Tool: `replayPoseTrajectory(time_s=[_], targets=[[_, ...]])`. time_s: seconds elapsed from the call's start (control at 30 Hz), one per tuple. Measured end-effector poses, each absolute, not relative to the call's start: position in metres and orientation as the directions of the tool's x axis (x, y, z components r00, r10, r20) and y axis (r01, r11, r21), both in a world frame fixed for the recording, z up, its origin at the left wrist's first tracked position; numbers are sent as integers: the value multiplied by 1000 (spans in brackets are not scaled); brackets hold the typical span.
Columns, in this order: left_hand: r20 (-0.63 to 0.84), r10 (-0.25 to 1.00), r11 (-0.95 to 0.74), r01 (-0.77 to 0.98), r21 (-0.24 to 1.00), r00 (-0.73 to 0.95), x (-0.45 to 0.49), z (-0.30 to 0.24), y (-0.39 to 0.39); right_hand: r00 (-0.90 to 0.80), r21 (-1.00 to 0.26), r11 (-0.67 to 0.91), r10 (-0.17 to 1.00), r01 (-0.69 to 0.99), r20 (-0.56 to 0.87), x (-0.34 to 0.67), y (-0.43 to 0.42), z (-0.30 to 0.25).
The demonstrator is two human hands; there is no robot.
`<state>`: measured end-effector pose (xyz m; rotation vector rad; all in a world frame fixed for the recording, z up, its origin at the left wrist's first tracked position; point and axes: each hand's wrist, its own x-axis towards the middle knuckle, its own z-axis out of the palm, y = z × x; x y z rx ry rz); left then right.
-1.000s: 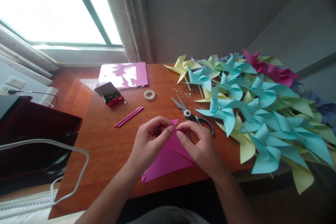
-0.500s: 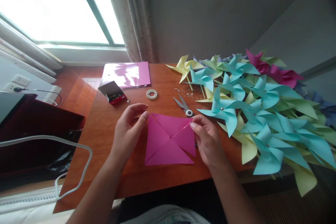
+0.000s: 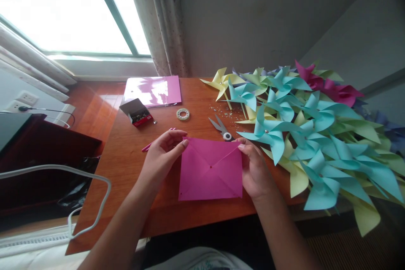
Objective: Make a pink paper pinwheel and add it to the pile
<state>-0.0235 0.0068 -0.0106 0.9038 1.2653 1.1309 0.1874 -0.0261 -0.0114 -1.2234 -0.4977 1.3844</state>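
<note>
A pink paper square [image 3: 210, 170] with diagonal creases and a small hole at its centre is held flat above the near edge of the wooden table [image 3: 126, 168]. My left hand [image 3: 164, 152] pinches its upper left corner between thumb and fingers. My right hand [image 3: 255, 166] grips its right edge near the upper right corner. Grey-bladed scissors [image 3: 221, 128] lie just behind the paper, their handles hidden by it. A pink stick [image 3: 147, 147] pokes out from behind my left hand.
A big heap of blue, yellow, green and magenta paper pinwheels [image 3: 300, 126] covers the table's right side. Further back lie a pink folder [image 3: 153, 90], an open box of pins [image 3: 136, 112], a tape roll [image 3: 182, 114] and scattered small beads [image 3: 226, 109]. A white cable [image 3: 79, 177] loops at the left.
The folded pink triangle has been opened out into a full square. My hands moved apart to its upper corners and raised it flat, covering the scissors' handles.
</note>
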Motion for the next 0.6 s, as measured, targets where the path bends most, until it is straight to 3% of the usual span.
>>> replayPoseTrajectory(time_s=[0.1,0.27,0.37,0.5,0.6], targets=[[-241,970,232,-146,962,-44,-23,-11,6,232,-898,-227,915,-376,-329,191,-28,-13],[-224,974,218,-139,966,-24,-23,-14,6,119,-823,-292,911,-488,-395,196,-33,-15],[-193,981,189,-98,977,-36,-22,-14,6,143,-827,-273,911,-491,-386,197,-34,-21],[-157,987,157,6,988,-29,-23,-11,7,275,-963,-150,938,-222,-209,201,-32,-31],[-49,997,59,219,974,-52,-33,-10,10,297,-992,-87,953,88,-57,206,-31,-32]])
